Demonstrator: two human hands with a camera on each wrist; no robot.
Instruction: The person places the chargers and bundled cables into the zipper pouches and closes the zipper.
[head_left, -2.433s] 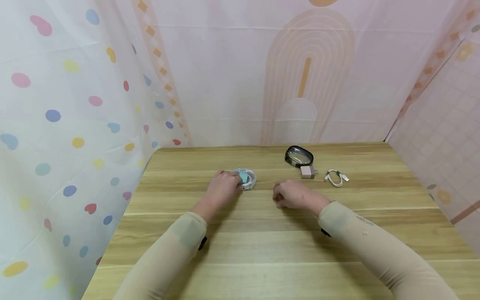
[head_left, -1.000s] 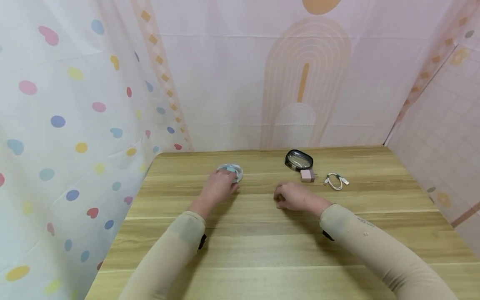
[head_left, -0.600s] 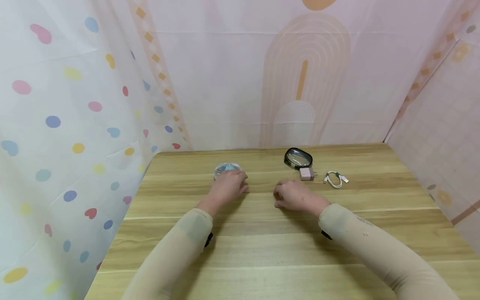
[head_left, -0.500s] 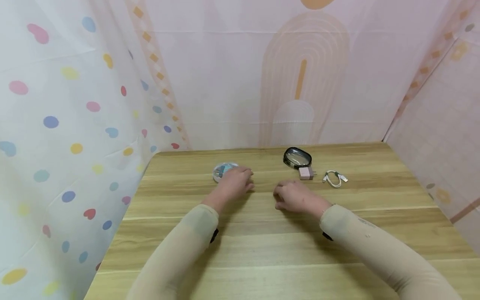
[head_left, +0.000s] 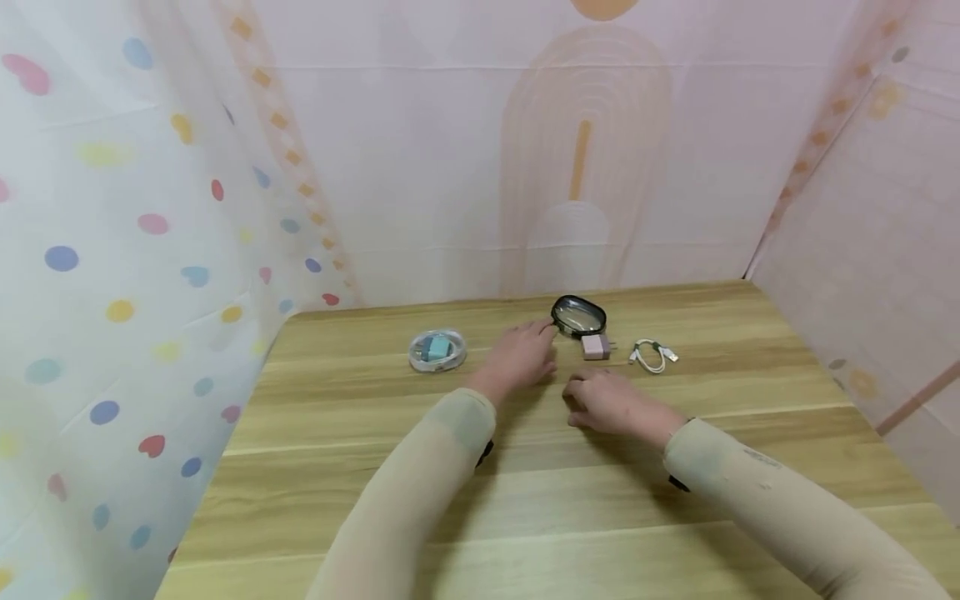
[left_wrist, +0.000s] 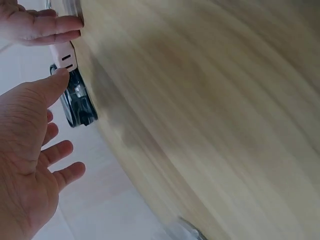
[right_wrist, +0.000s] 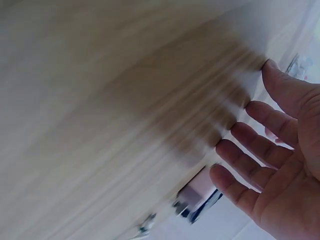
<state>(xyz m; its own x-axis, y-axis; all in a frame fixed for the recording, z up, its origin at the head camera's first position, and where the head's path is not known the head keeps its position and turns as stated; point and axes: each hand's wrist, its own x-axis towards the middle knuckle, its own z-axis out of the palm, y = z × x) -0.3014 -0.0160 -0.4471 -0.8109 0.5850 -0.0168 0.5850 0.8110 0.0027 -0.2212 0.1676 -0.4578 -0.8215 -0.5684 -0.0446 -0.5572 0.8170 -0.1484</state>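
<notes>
Black rims the oval case just right of centre in the head view, its long axis slanting slightly from upper left to lower right. My left hand is nearer, at the case's lower left, fingers apart with nothing in them; whether a fingertip touches the rim I cannot tell. My right hand sits lower, at the table, fingers loosely bent and holding nothing. A pink plug lies just below the case's right end, a white cable farther right, and a teal plug left of centre.
</notes>
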